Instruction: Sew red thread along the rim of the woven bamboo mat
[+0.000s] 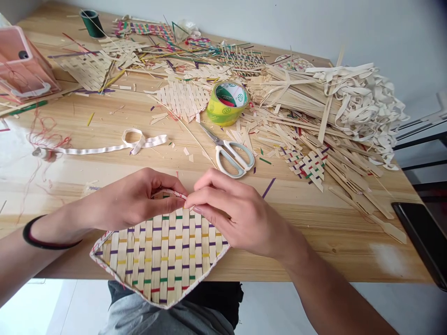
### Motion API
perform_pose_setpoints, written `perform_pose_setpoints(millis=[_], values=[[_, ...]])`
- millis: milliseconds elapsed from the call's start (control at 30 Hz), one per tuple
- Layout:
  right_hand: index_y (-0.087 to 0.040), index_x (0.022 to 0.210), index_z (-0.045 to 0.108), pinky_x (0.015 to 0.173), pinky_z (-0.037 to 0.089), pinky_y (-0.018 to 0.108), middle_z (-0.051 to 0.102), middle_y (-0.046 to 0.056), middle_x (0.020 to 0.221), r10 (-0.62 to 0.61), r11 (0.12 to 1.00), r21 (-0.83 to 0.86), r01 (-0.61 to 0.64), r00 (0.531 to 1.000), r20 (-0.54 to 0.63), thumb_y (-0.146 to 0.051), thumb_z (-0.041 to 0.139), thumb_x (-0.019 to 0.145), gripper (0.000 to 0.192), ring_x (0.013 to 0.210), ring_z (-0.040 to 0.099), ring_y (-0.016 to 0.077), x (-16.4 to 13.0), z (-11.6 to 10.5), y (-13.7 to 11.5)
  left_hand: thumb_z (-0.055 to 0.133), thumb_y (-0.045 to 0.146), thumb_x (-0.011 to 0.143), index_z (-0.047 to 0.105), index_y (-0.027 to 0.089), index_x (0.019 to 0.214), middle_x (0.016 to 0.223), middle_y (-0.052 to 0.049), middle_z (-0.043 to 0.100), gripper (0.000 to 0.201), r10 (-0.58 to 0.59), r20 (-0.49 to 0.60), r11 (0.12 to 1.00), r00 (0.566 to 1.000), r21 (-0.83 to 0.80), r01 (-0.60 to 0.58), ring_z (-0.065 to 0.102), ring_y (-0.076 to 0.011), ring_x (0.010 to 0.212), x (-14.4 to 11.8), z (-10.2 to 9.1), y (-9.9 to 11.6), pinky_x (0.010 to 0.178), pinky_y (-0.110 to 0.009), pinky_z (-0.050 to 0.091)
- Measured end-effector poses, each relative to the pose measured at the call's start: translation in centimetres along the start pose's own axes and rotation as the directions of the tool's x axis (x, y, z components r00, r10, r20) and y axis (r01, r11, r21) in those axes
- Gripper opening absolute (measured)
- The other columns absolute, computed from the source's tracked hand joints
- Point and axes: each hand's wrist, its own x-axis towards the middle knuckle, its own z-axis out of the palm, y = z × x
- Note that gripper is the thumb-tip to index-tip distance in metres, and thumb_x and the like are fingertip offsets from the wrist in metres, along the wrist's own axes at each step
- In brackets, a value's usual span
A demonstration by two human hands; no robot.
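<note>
A woven mat (164,253) of pale strips crossed with purple, green, yellow and red bands hangs over the near table edge, bound along its rim with white tape. My left hand (134,197) grips the mat's far rim from the left, thumb under, fingers over. My right hand (230,211) pinches the same rim right beside it, fingertips meeting the left thumb at the edge tape. Both hands rest low over the wooden table (314,232).
White-handled scissors (228,153) lie just beyond my right hand. A yellow-green tape roll (227,103), a loose white ribbon (115,146), several woven pieces (185,97) and a heap of pale strips (335,102) crowd the far side. A pink box (21,65) stands far left, a dark phone (422,237) at right.
</note>
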Motion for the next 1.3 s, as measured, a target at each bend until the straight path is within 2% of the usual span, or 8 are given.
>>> perform_pose_setpoints(millis=[133,300,433,700,867,1067,1167,1300], values=[[-0.018,0.109,0.069,0.081,0.056,0.027,0.067,0.002,0.093,0.105,0.988,0.120,-0.099,0.993,-0.051,-0.003,0.064,0.100,0.018,0.085,0.066,0.0124,0.2,-0.1,-0.3,0.058,0.032,0.103,0.076,0.010,0.110,0.088,-0.002,0.073,0.030,0.019,-0.004,1.000,1.000,-0.002,-0.019,0.057,-0.0103,0.072,0.0,0.0,-0.1,0.063,-0.019,0.043],[-0.018,0.099,0.069,0.078,0.060,0.026,0.074,0.002,0.092,0.193,0.955,0.251,-0.159,0.974,-0.119,-0.010,0.074,0.096,0.010,0.082,0.071,0.0126,0.1,-0.4,-0.2,0.062,0.035,0.102,0.078,0.013,0.107,0.092,-0.002,0.078,0.027,0.032,-0.021,0.998,0.999,-0.047,-0.033,0.064,-0.0124,0.078,0.0,0.0,0.0,0.067,-0.019,0.049],[-0.015,0.090,0.071,0.075,0.059,0.026,0.077,0.003,0.088,0.137,0.968,0.229,-0.099,0.978,-0.157,-0.010,0.079,0.094,0.010,0.082,0.073,0.0135,0.0,-0.2,0.2,0.059,0.028,0.103,0.076,0.011,0.106,0.091,-0.002,0.077,0.025,0.028,-0.027,0.995,0.999,-0.094,-0.031,0.064,-0.0107,0.077,-0.2,0.1,0.3,0.066,-0.017,0.047],[-0.015,0.091,0.075,0.080,0.058,0.029,0.076,0.005,0.090,-0.005,0.999,0.047,0.012,0.992,-0.130,-0.006,0.077,0.095,0.009,0.086,0.070,0.0144,0.4,0.0,0.4,0.061,0.029,0.102,0.077,0.013,0.102,0.088,-0.001,0.076,0.022,0.071,-0.028,0.989,0.997,-0.127,-0.074,0.064,-0.0093,0.075,-0.1,0.2,-0.1,0.065,-0.016,0.047],[-0.013,0.094,0.079,0.084,0.056,0.030,0.073,0.006,0.096,-0.030,1.000,0.002,0.030,0.992,-0.126,-0.010,0.077,0.097,0.004,0.089,0.067,0.0145,0.3,-0.2,0.3,0.061,0.030,0.101,0.077,0.013,0.102,0.090,-0.001,0.077,0.023,0.077,-0.032,0.991,0.997,-0.105,-0.080,0.063,-0.0084,0.075,-0.2,0.3,-0.2,0.064,-0.014,0.047],[-0.019,0.102,0.077,0.085,0.054,0.028,0.072,0.003,0.097,0.205,0.973,0.152,-0.175,0.957,-0.207,-0.018,0.063,0.106,0.015,0.093,0.067,0.0137,0.3,-1.6,0.5,0.061,0.034,0.103,0.076,0.013,0.104,0.091,-0.006,0.081,0.025,0.057,-0.026,0.978,0.998,-0.201,-0.061,0.070,-0.0121,0.073,-0.6,0.3,0.1,0.061,-0.016,0.051],[-0.019,0.106,0.077,0.084,0.053,0.027,0.072,0.004,0.102,0.329,0.916,0.265,-0.301,0.942,-0.066,-0.019,0.061,0.107,0.016,0.096,0.067,0.0139,0.3,-2.1,0.9,0.061,0.033,0.103,0.075,0.013,0.103,0.089,-0.007,0.081,0.024,0.061,-0.018,0.949,0.998,-0.310,-0.064,0.071,-0.0135,0.073,-0.8,0.3,0.4,0.060,-0.017,0.053],[-0.018,0.107,0.076,0.090,0.054,0.029,0.068,0.005,0.111,0.325,0.784,0.491,-0.380,0.925,0.196,-0.020,0.071,0.100,0.008,0.103,0.068,0.0156,0.2,-1.7,1.4,0.062,0.031,0.104,0.075,0.012,0.102,0.085,-0.005,0.077,0.022,0.084,-0.035,0.920,0.996,-0.382,-0.091,0.067,-0.0110,0.070,-1.0,0.4,0.5,0.059,-0.015,0.052]])
